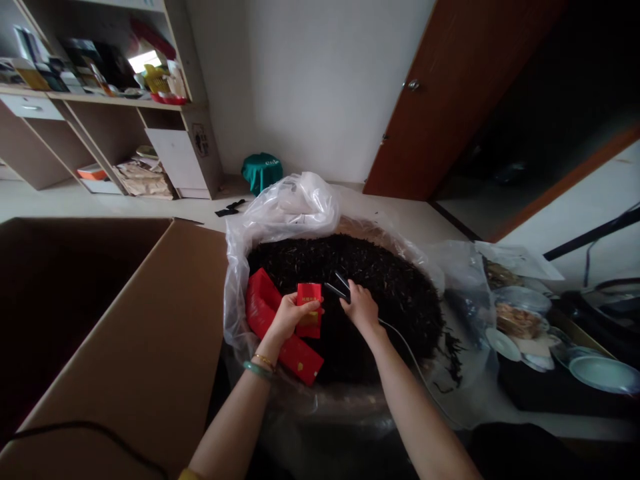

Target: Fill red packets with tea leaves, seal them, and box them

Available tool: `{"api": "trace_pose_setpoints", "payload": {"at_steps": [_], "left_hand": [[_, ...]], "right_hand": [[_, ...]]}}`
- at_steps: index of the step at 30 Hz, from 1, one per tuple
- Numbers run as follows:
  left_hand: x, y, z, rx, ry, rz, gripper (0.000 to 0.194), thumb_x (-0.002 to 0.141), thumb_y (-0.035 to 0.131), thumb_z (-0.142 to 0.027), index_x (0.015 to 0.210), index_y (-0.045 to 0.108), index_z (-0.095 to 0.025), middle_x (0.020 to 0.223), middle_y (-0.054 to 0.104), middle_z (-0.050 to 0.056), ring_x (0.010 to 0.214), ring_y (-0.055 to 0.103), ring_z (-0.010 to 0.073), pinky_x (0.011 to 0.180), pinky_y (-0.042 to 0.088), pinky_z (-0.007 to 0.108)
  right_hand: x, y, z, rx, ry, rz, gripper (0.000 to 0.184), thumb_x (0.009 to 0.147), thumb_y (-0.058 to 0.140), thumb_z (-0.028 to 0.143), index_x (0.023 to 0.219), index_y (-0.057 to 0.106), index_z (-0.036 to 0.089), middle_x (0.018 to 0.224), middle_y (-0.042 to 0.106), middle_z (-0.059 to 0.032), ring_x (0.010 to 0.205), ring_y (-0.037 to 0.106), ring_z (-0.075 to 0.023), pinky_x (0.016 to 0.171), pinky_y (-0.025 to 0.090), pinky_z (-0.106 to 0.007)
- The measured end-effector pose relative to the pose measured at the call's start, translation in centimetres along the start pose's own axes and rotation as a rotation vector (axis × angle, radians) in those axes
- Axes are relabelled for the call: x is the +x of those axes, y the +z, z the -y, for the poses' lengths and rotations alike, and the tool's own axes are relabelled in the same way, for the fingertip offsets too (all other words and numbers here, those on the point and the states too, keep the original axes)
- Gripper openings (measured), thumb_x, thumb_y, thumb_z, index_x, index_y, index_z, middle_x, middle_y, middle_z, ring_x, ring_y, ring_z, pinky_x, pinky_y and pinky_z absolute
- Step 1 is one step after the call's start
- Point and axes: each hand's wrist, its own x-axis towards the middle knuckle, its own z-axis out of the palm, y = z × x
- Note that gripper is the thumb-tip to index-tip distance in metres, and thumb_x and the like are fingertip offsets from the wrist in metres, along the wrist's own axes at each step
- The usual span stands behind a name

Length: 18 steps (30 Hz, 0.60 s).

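Note:
My left hand (286, 319) pinches a small red packet (309, 327) with gold print between thumb and fingers, held upright over a mass of dark loose tea leaves (395, 287). My right hand (361, 308) is closed round a black hand-held heat sealer (339, 288) with two slim jaws, spread apart and pointing toward the packet's upper right side. A small gap lies between jaws and packet. From the sealer a white cord (410, 350) runs down to the right. Beneath my left hand and wrist, a larger red bag (263, 300) and a red packet (303, 360) rest on the leaves.
A clear plastic liner (300, 203) surrounds the leaves. At left stands an open cardboard box (165, 333). To the right are a clear tub (517, 317) of brown pieces and a pale lid (605, 373). A green-covered stool (263, 172) and desk (175, 150) stand behind.

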Motion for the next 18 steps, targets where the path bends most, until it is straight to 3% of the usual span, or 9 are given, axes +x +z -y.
{"api": "trace_pose_setpoints", "payload": {"at_steps": [4, 7, 12, 18], "left_hand": [[-0.2, 0.1, -0.3, 0.016, -0.003, 0.003, 0.051, 0.044, 0.089, -0.040, 0.080, 0.070, -0.008, 0.079, 0.074, 0.011, 0.061, 0.070, 0.0205, 0.058, 0.053, 0.026], [-0.3, 0.1, -0.3, 0.025, -0.016, 0.023, 0.051, 0.044, 0.089, -0.039, 0.079, 0.070, -0.008, 0.073, 0.073, 0.009, 0.060, 0.069, 0.0196, 0.057, 0.053, 0.026], [-0.3, -0.2, 0.1, 0.067, -0.045, 0.116, 0.047, 0.045, 0.089, -0.037, 0.078, 0.071, -0.009, 0.067, 0.072, 0.005, 0.057, 0.067, 0.0159, 0.058, 0.052, 0.025], [-0.2, -0.4, 0.3, 0.124, -0.047, 0.137, 0.044, 0.046, 0.088, -0.039, 0.074, 0.071, -0.009, 0.067, 0.072, 0.005, 0.058, 0.065, 0.0155, 0.060, 0.052, 0.025]], "right_hand": [[0.3, -2.6, -0.8, 0.358, -0.153, -0.028, 0.050, 0.085, 0.056, 0.033, 0.132, 0.050, 0.017, 0.121, 0.064, -0.0114, 0.112, 0.060, -0.0250, 0.094, 0.048, -0.037], [0.1, -5.3, -0.3, 0.530, -0.316, 0.088, 0.048, 0.083, 0.058, 0.039, 0.127, 0.057, 0.019, 0.123, 0.065, -0.0083, 0.113, 0.061, -0.0240, 0.096, 0.048, -0.036], [-0.9, -8.9, 2.5, 0.438, -0.400, 0.304, 0.049, 0.079, 0.066, 0.040, 0.123, 0.061, 0.019, 0.116, 0.069, -0.0093, 0.105, 0.065, -0.0258, 0.091, 0.050, -0.036], [-1.5, -9.6, 4.2, 0.277, -0.397, 0.273, 0.034, 0.082, 0.065, 0.033, 0.114, 0.067, 0.025, 0.108, 0.072, -0.0047, 0.101, 0.067, -0.0239, 0.087, 0.050, -0.031]]}}
